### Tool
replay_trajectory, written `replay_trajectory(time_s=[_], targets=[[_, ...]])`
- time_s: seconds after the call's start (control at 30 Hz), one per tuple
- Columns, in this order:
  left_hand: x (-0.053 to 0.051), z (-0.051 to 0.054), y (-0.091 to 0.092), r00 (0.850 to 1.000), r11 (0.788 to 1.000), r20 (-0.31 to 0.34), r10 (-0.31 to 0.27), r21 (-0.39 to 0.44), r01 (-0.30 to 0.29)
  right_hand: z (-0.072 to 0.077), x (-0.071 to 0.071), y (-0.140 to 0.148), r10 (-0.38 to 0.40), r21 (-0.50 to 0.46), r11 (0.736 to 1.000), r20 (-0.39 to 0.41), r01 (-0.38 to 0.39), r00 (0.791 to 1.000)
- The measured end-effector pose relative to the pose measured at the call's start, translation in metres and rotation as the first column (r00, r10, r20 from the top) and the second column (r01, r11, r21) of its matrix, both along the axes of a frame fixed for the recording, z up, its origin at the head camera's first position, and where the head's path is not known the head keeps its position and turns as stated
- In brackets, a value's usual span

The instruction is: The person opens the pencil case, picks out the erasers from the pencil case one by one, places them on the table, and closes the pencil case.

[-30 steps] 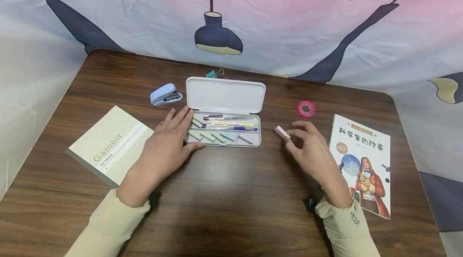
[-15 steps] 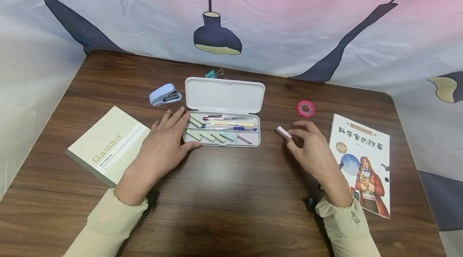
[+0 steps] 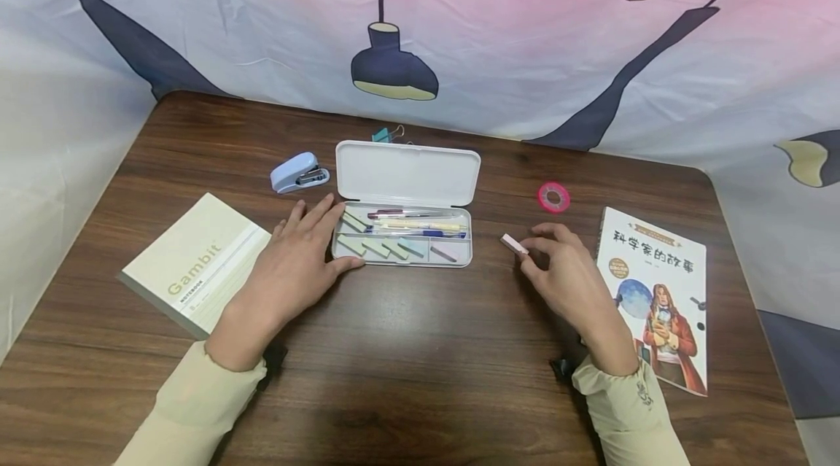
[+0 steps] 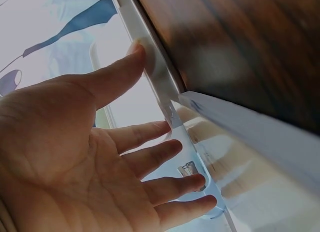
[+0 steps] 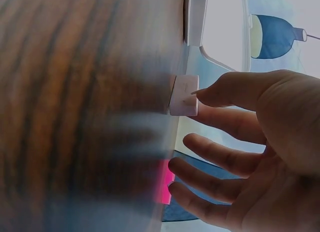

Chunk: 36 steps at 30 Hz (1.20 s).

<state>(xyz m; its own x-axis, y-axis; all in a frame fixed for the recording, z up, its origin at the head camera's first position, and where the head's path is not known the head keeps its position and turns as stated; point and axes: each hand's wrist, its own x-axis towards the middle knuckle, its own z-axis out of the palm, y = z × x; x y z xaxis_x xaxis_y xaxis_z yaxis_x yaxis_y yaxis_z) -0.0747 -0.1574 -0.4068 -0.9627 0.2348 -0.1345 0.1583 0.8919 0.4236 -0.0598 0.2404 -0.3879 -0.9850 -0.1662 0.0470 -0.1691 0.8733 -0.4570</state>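
A white pencil case point(image 3: 467, 253) stands with its lid raised at the middle of the table. Several pens point(image 3: 420, 224) lie in its back compartment, with green and blue bars point(image 3: 377, 248) beside and before them. A pinkish bar point(image 3: 444, 253) occupies its small right compartment. My left hand point(image 3: 298, 265) rests at the case's left end, thumb and straight fingers touching its edge. To the right of the case, my right hand point(image 3: 558, 269) pinches a small pale pink eraser point(image 3: 513, 243) between thumb and index finger, at the tabletop. The eraser shows an embossed face in the right wrist view.
A light blue stapler point(image 3: 300, 173) and a teal binder clip point(image 3: 382, 135) sit at the back. A cream notebook point(image 3: 197, 262) lies at left, partly under my left arm. At right are a pink tape roll point(image 3: 554, 197) and a book point(image 3: 656, 291).
The eraser turns slightly in my right fingers, its visible dark side less apparent now. My left hand shifts slightly leftward along with the pencil case in the view.
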Motion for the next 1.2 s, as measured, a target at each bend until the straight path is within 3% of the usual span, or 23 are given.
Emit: replay_trajectory(time_s=[0.27, 0.37, 0.67, 1.03, 1.2], targets=[[0.002, 0.01, 0.004, 0.999, 1.0, 0.035, 0.016, -0.003, -0.016, 0.001, 0.001, 0.0, -0.001, 0.003, 1.0, 0.007, 0.001, 1.0], [0.002, 0.007, 0.004, 0.999, 1.0, 0.029, 0.019, 0.0, -0.019, 0.001, 0.001, -0.001, -0.009, 0.003, 1.0, 0.015, 0.009, 1.0], [0.003, 0.015, 0.007, 0.999, 1.0, 0.037, 0.018, 0.0, -0.018, 0.0, 0.002, -0.001, -0.046, -0.011, 0.999, 0.029, 0.046, 0.999], [-0.001, -0.003, 0.001, 1.0, 1.0, 0.007, 0.009, 0.008, -0.009, -0.002, -0.001, -0.003, -0.031, 0.003, 1.0, 0.049, 0.031, 0.998], [-0.001, -0.004, 0.0, 1.0, 1.0, 0.002, 0.005, -0.003, -0.005, -0.002, -0.004, -0.004, -0.025, 0.01, 1.0, 0.047, 0.024, 0.999]])
